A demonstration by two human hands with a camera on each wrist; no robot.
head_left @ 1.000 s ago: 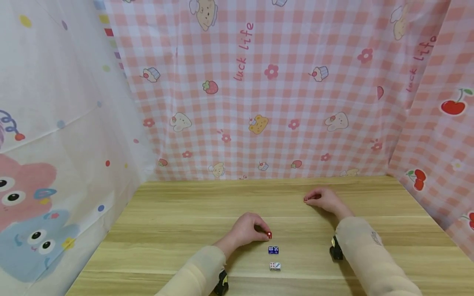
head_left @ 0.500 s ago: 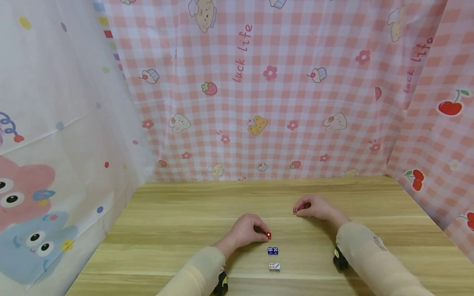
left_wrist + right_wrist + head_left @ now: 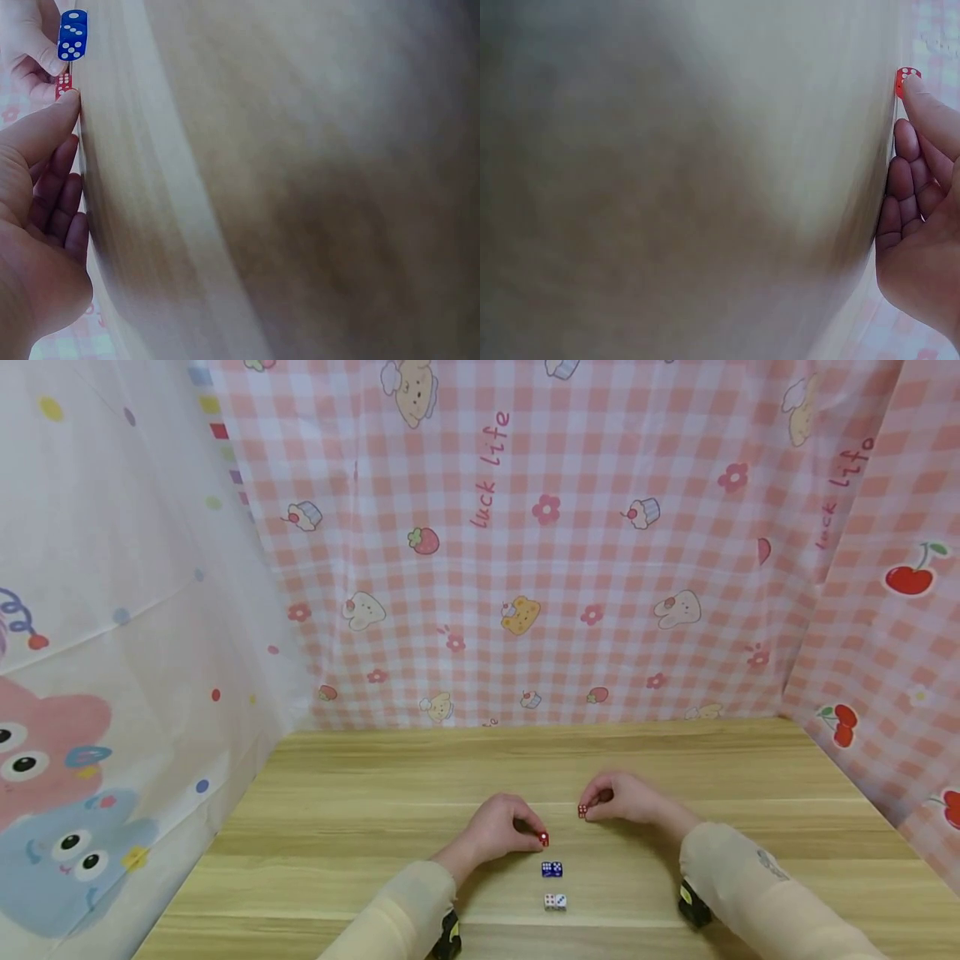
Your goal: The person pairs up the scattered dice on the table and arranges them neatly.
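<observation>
My left hand (image 3: 498,827) pinches a red die (image 3: 543,839) between thumb and finger, low at the table. To its right and a little farther back, my right hand (image 3: 626,797) pinches another red die (image 3: 582,811); a short gap separates the two. In the right wrist view the thumb covers part of that red die (image 3: 907,82). Nearer me than the left hand's die, two blue dice (image 3: 552,869) sit side by side. Closer still lies a pair of white dice (image 3: 555,902), also touching. The left wrist view shows the blue dice (image 3: 73,35) beyond the left thumb.
The dice are on a wood-grain table (image 3: 360,827). A pink checked cloth (image 3: 450,568) hangs behind it, another cloth with cherries (image 3: 909,580) at the right, and a white cartoon cloth (image 3: 150,693) at the left. Black cameras are strapped at both wrists.
My right hand has brought its red die leftward and nearer to me, toward the left hand. The left hand and the blue and white dice have stayed in place.
</observation>
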